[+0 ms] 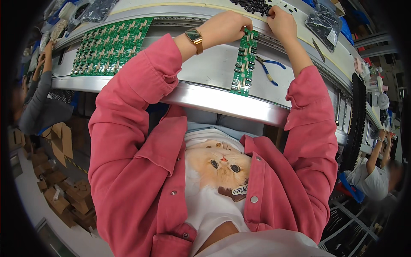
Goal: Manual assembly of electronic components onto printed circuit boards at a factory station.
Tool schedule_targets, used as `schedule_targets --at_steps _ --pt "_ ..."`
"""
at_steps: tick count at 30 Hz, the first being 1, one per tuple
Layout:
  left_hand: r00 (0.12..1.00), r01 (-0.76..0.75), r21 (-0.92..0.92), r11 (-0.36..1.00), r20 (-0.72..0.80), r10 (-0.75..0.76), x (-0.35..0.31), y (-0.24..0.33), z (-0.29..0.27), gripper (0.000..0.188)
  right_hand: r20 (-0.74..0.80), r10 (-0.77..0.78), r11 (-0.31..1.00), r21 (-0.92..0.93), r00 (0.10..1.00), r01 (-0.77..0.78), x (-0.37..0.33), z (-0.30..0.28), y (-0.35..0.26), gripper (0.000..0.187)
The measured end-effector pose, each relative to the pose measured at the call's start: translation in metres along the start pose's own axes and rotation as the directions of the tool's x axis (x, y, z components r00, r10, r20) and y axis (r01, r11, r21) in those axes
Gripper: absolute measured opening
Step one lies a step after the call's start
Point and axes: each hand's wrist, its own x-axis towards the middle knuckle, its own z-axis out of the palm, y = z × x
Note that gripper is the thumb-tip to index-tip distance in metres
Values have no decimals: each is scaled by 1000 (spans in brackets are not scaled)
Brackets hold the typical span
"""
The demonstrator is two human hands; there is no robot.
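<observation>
Left hand (226, 28), grip pinched on a green circuit strip (244, 64), right hand (284, 25) beside black parts (251, 6), its grip unclear

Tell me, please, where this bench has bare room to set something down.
Bare: the patch between the left sleeve and the narrow board, and a smaller one between the pliers and the right sleeve. Crowded: left, with the large board; the far side, with the left hand, right hand, black parts and a bag.
</observation>
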Motion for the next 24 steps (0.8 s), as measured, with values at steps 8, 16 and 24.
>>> schedule_targets --at_steps 8,16,24 --pt "1000 8 86 996 22 -10 -1 2 5 8 -53 -109 983 146 993 115 -4 -16 -6 22" --pt "997 31 104 994 61 -38 3 4 11 6 -42 -58 908 413 997 70 -23 -21 -6 18" --pt "999 25 111 993 32 -29 6 5 14 7 9 -83 887 455 996 70 -29 -32 -12 17"
